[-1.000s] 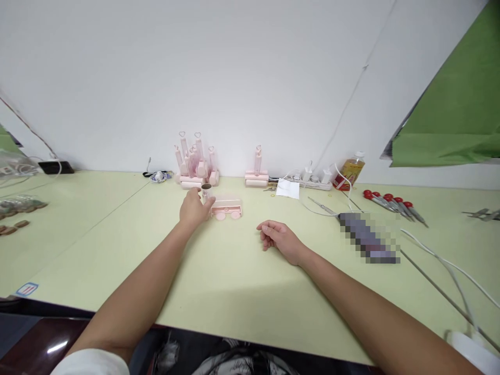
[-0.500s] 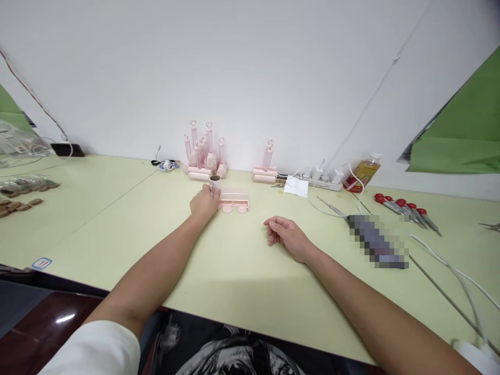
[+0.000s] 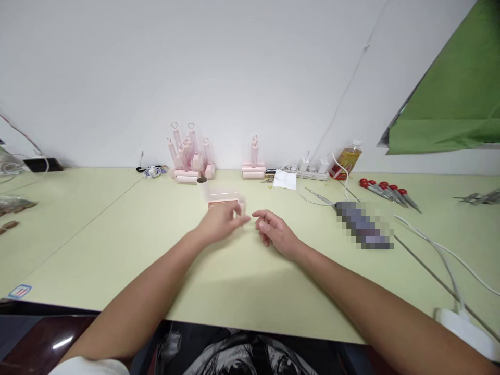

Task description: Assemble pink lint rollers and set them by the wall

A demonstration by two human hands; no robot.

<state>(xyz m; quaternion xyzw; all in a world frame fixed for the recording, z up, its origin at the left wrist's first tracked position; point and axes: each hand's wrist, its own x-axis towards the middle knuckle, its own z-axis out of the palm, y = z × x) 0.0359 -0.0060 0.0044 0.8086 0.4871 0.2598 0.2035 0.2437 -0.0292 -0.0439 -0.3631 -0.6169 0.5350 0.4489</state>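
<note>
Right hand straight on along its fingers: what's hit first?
Most likely the left hand, whose blurred fingertips lie just ahead of the right hand; depth is hard to judge.

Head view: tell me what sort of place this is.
Probably a workbench in a small workshop, though it could be a desk at home: a long table against a wall bears a cluster of alike pink rollers and a row of red-topped tools.

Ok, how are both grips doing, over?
Left grip blurred, partly covering pink case. Right grip loosely curled, nothing visibly held. Cylinder stands near case.
</note>
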